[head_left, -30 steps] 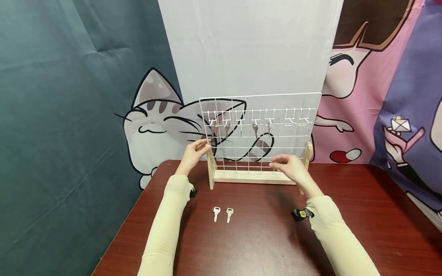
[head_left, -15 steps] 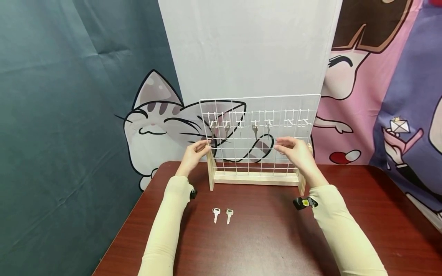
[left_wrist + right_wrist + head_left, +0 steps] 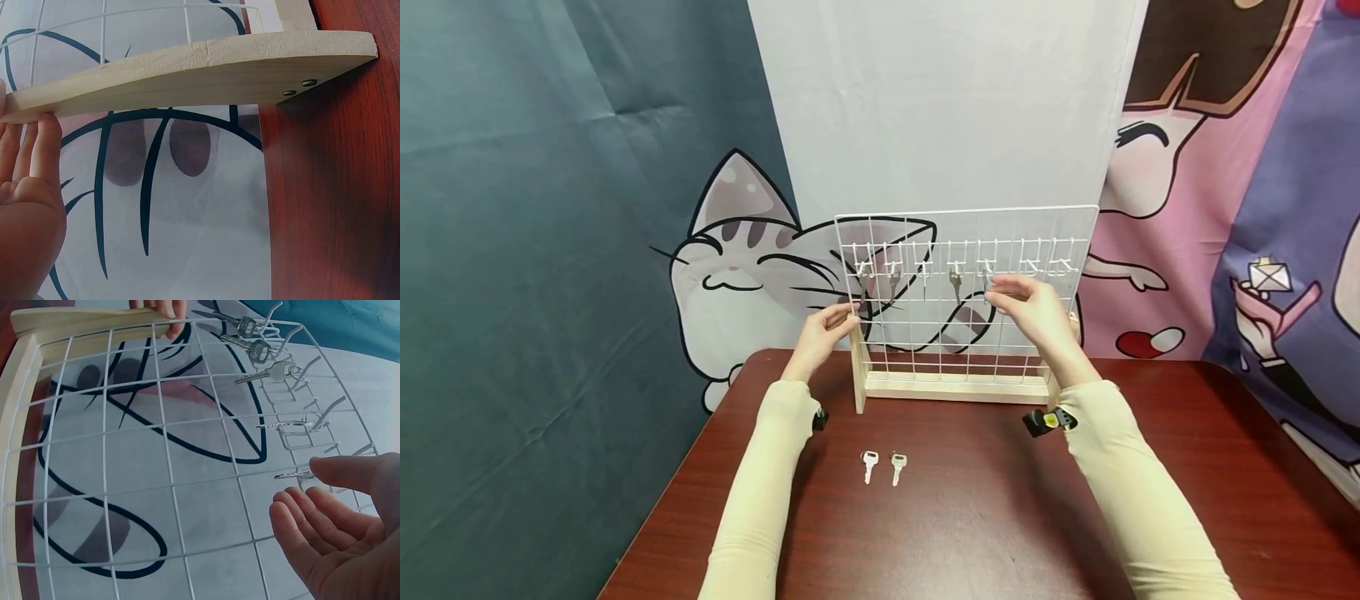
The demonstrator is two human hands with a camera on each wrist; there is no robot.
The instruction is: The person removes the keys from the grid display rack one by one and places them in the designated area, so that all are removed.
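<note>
A white wire grid rack (image 3: 940,325) stands on the table with several keys hanging in a row from its hooks. My left hand (image 3: 820,333) holds the top of the rack's left wooden side post (image 3: 187,72), fingertips touching its edge. My right hand (image 3: 1033,315) is raised at the grid. In the right wrist view, its thumb and fingers are apart around the hanging key (image 3: 294,475) nearest to it; whether the thumb touches that key I cannot tell. Farther along hang a flat key (image 3: 290,425) and a broad-headed key (image 3: 281,372).
Two loose keys, one left (image 3: 869,467) and one right (image 3: 898,468), lie on the dark red table (image 3: 955,517) in front of the rack. Two more white hooks (image 3: 1045,267) project at the grid's right. A printed cloth backdrop (image 3: 955,100) hangs behind.
My right hand has risen from low in front of the grid, then shifted left to the key on the nearest hook. My left hand stays at the side post.
</note>
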